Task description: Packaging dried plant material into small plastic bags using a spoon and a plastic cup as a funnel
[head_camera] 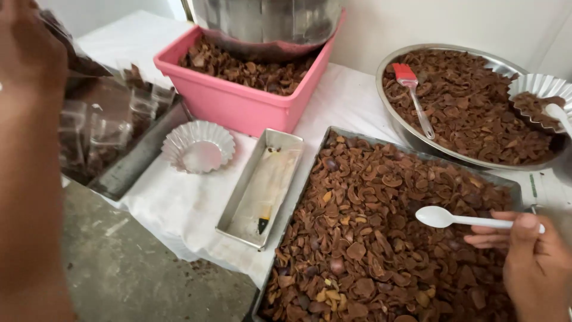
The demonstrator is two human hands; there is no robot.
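my right hand point(530, 256) clamped on white spoon point(444, 217), lower right | over shell tray point(357, 238) | scooping step; next needs dip | left hand point(27, 53) upper left, grips clear bag point(71, 53)

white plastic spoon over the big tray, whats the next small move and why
Probably dip the white plastic spoon into the brown shell pieces in the rectangular metal tray. The right hand holds it by the handle with its empty bowl just above the pile. The left hand is raised by the clear packets.
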